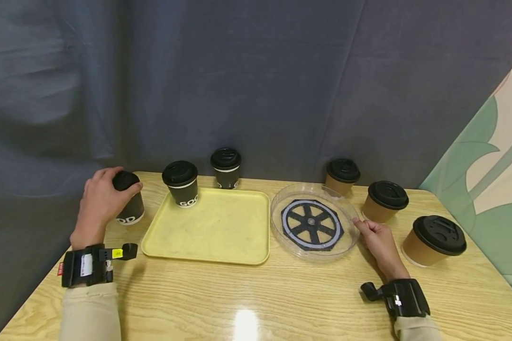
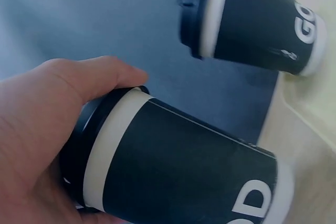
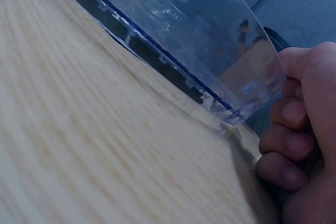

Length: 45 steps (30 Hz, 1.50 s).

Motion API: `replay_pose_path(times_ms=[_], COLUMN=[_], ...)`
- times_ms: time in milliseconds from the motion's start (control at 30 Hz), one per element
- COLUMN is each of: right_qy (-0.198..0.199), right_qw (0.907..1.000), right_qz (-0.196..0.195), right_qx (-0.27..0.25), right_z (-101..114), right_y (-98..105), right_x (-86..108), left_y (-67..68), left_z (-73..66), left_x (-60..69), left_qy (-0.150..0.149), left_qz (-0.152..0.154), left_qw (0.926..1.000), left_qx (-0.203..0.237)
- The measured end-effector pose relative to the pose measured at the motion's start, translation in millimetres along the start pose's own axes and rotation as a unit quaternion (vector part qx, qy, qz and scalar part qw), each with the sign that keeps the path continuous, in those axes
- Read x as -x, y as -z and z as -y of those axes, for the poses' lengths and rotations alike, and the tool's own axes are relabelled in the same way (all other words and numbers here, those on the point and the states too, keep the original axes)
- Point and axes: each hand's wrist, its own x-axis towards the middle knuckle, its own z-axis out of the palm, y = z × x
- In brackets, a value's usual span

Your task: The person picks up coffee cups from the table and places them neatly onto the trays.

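My left hand (image 1: 104,199) grips a black paper cup (image 1: 132,206) by its black lid from above. In the left wrist view, thumb and fingers wrap round the lid of that upright cup (image 2: 189,156), at the left of the yellow tray (image 1: 213,232). My right hand (image 1: 379,241) pinches the right rim of a clear round turntable (image 1: 294,251), its other fingers curled below. A black spoked base with a grey ring shows through the turntable. In the right wrist view the hand (image 3: 310,129) is at the end of the clear wall (image 3: 210,30).
One black cup (image 1: 183,189) stands on the tray's back left corner; another black cup (image 1: 227,175) is behind the tray. Three brown lidded cups, a back one (image 1: 340,184), a middle one (image 1: 377,210) and a front one (image 1: 424,248), line the right side. A dark curtain (image 1: 239,85) hangs behind.
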Motion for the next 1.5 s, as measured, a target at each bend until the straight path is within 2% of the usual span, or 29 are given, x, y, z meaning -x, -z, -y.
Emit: replay_pose_path(times_ms=[267, 567, 733, 900, 1033, 1133, 1333, 1500], right_qy=[0.004, 0.003, 0.001, 0.002, 0.002, -0.001, 0.001, -0.001], right_qw=[1.0000, 1.0000, 1.0000, 0.9999, 1.0000, 1.0000, 0.9999, 0.9999], right_qz=[-0.001, -0.004, -0.005, -0.010, -0.007, -0.002, -0.006, -0.012], right_qx=[-0.003, 0.006, 0.002, 0.004, -0.001, -0.007, -0.008, -0.008], right_z=[-1, 0, -2, 1, 4, 4, 2, 2], right_y=[0, 1, 2, 1, 0, 1, 0, 0], right_x=[0.2, 0.5, 1.6, 2.1, 1.9, 1.1, 0.0, 0.1], left_y=[13.8, 21.6, 22.5, 20.5, 12.0, 0.6, -29.7, -57.2], left_z=[-16.7, -40.6, -55.5, -73.0, -86.7, -97.1, -124.3, -145.6], left_x=[4.0, 9.6, 12.4, 16.6, 18.5, 17.0, 6.9, -4.1], left_qy=[-0.033, -0.066, -0.084, -0.118, -0.140, -0.159, -0.198, -0.230], left_qz=[0.009, 0.030, 0.027, 0.012, 0.008, 0.012, 0.038, 0.056], left_qw=[0.9994, 0.9974, 0.9961, 0.9930, 0.9899, 0.9870, 0.9792, 0.9715], left_qx=[-0.003, -0.004, -0.003, 0.006, 0.016, 0.019, 0.019, 0.001])
